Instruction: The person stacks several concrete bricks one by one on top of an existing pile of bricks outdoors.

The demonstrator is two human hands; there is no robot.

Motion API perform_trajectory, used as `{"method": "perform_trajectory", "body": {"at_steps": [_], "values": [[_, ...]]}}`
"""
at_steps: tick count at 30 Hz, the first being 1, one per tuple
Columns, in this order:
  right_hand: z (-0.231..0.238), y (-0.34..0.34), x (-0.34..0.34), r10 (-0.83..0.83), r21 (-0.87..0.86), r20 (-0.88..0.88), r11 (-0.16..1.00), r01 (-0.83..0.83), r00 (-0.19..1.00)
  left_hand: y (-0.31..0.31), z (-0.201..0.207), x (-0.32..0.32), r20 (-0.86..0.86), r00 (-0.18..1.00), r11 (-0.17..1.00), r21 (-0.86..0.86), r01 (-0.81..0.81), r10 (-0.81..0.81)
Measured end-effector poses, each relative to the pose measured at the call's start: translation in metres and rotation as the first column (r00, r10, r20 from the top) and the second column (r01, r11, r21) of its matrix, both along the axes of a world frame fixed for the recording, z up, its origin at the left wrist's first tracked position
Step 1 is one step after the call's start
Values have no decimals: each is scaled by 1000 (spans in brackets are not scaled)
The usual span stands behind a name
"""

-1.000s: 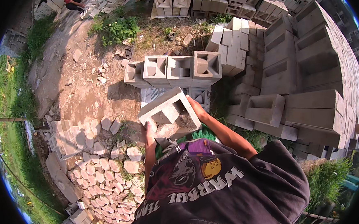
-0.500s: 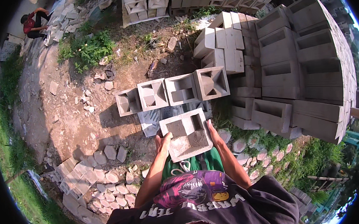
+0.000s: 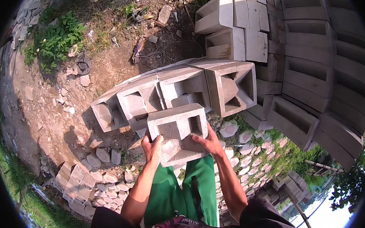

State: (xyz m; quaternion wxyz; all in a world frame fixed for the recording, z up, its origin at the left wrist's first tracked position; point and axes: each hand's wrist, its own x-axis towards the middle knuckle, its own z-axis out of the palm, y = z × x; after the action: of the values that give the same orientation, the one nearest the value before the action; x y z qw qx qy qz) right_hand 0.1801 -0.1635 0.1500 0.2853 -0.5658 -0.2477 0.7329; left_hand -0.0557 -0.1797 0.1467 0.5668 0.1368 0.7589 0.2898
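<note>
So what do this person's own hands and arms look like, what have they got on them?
The left hand and right hand are bare, with no gloves and no rings or watch that I can see. The forearms are uncovered too, slim and tapering toward the wrist. Above them are loose, dark short sleeves.

Left fingers (image 3: 158,139) and right fingers (image 3: 198,139) grip a hollow grey block (image 3: 178,134) near a block row (image 3: 179,78).
</note>
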Motion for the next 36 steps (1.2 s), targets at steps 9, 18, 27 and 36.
{"method": "perform_trajectory", "body": {"at_steps": [9, 18, 27, 36], "values": [[-50, 79, 6, 12, 114, 115, 993, -25, 993, 77, -49, 9, 124, 987, 980, 156, -122, 103], [-57, 102, 8, -34, 56, 108, 998, 28, 994, 97, -59, 20, 123, 987, 972, 198, -128, 105], [-16, 41, -24, -40, 49, 754, 999, 6, 656, 81, -86, 12, 239, 935, 916, 243, -319, 262], [-58, -1, -50, -724, -339, -91, 669, 662, 684, 86, -103, 9, 280, 956, 946, 275, -170, 91]]}}
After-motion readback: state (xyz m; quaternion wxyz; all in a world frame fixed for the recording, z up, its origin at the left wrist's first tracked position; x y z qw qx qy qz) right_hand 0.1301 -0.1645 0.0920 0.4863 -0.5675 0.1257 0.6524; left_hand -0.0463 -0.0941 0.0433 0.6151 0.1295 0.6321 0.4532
